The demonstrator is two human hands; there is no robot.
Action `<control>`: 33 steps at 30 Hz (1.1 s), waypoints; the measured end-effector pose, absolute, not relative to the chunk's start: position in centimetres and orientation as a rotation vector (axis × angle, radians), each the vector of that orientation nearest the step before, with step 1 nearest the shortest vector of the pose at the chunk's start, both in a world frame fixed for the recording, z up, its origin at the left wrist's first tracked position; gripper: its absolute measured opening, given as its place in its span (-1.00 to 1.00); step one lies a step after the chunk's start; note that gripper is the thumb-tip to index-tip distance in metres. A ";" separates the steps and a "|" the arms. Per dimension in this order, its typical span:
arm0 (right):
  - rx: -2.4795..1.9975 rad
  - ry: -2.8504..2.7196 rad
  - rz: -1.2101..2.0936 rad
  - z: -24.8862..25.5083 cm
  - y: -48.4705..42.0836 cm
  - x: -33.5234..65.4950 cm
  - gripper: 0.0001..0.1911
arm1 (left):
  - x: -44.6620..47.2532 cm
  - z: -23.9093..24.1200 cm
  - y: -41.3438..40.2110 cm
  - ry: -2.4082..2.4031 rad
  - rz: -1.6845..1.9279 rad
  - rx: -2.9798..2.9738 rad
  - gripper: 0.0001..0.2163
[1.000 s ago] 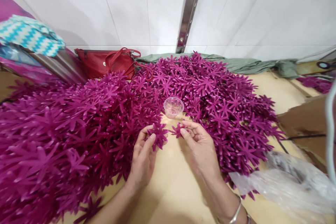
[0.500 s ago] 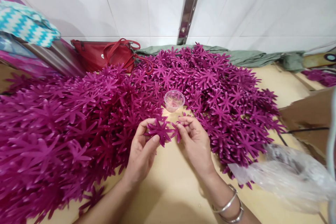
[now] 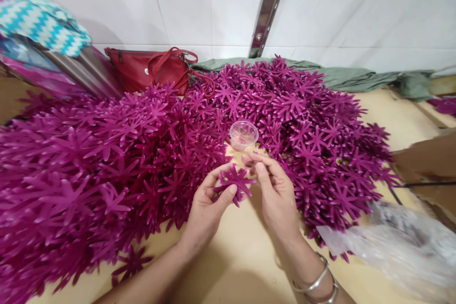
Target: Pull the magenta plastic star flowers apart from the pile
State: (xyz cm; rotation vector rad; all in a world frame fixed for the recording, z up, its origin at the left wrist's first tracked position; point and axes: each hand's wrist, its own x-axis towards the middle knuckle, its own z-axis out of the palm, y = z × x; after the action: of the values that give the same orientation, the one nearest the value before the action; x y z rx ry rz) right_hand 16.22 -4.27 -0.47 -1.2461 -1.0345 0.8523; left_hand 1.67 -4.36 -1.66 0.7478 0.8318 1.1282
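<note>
My left hand [image 3: 210, 199] is closed on a purple artificial flower [image 3: 235, 183], pinching it between thumb and fingers. The flower has several narrow petals spread like a star. Just right of it, my right hand [image 3: 276, 190] hovers with fingers bent and thumb a little apart; I see nothing between them. Beyond both hands a small clear plastic cup [image 3: 244, 136] stands on the table [image 3: 242, 251], with small bits inside that I cannot make out. A big heap of like flowers [image 3: 107, 166] lies to the left, and another heap [image 3: 320, 137] to the right.
A red handbag [image 3: 135, 69] rests against the tiled wall behind the heaps. Green cloth [image 3: 342, 78] runs along the wall. On the right are a crumpled clear plastic bag [image 3: 399, 247] and a cardboard box [image 3: 427, 156]. A blue-and-white zigzag cloth [image 3: 42, 23] hangs at upper left.
The second flower piece is gone from my right fingers. The flower in my left hand looks fuller and is tilted. Both hands have shifted right in view, as has the whole scene slightly.
</note>
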 end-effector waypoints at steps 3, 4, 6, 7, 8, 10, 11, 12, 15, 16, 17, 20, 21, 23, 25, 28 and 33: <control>-1.215 -1.049 0.907 -0.3 -4.5 15.9 -0.77 | 1.9 -2.2 -4.0 0.813 1.173 0.680 -0.57; -1.209 -1.067 0.946 -0.2 -4.6 15.6 -0.76 | 1.8 -2.2 -3.9 0.805 1.187 0.664 -0.59; -1.202 -1.089 1.017 -0.1 -4.6 15.2 -0.69 | 1.8 -2.3 -3.7 0.792 1.193 0.655 -0.65; -1.198 -1.090 1.035 -0.1 -4.5 15.0 -0.67 | 1.8 -2.3 -3.7 0.794 1.193 0.660 -0.69; -1.197 -1.094 1.038 0.0 -4.5 14.8 -0.70 | 1.7 -2.2 -3.7 0.805 1.196 0.665 -0.74; -1.209 -1.121 1.006 0.0 -4.4 14.7 -0.82 | 1.7 -2.3 -3.6 0.834 1.209 0.659 -0.78; -1.217 -1.138 0.983 -0.1 -4.3 14.7 -0.89 | 1.7 -2.3 -3.6 0.847 1.210 0.651 -0.79; -1.227 -1.150 0.962 -0.1 -4.3 14.8 -0.93 | 1.7 -2.3 -3.6 0.854 1.200 0.649 -0.78; -1.263 -1.177 0.906 -0.2 -4.3 15.1 -0.95 | 1.8 -2.4 -3.8 0.851 1.143 0.668 -0.75; -1.277 -1.203 0.874 -0.3 -4.3 15.2 -0.92 | 1.8 -2.4 -3.8 0.852 1.126 0.673 -0.74; -1.291 -1.242 0.831 -0.3 -4.3 15.3 -0.88 | 1.9 -2.4 -3.9 0.859 1.112 0.675 -0.73; -1.319 -1.369 0.693 -0.2 -4.3 15.5 -0.82 | 1.9 -2.4 -4.1 0.884 1.091 0.648 -0.71; -1.319 -1.396 0.670 -0.1 -4.3 15.5 -0.82 | 2.0 -2.4 -4.1 0.883 1.089 0.633 -0.71; -1.321 -1.417 0.667 0.0 -4.4 15.4 -0.81 | 2.0 -2.3 -3.9 0.871 1.105 0.602 -0.69; -1.343 -1.395 0.684 0.2 -4.4 15.3 -0.74 | 2.0 -2.1 -3.7 0.863 1.127 0.584 -0.70; -1.394 -1.275 0.710 0.4 -4.6 15.5 -0.68 | 2.0 -1.7 -3.4 0.866 1.151 0.555 -0.74; -1.422 -1.057 0.752 0.2 -4.3 16.1 -0.72 | 1.7 -1.1 -3.4 0.854 1.169 0.469 -0.77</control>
State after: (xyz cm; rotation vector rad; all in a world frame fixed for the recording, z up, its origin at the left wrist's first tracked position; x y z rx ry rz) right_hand 16.15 -4.28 0.16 -1.4220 -1.0568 0.7524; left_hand 1.65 -3.38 -1.08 0.4694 0.8539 1.1693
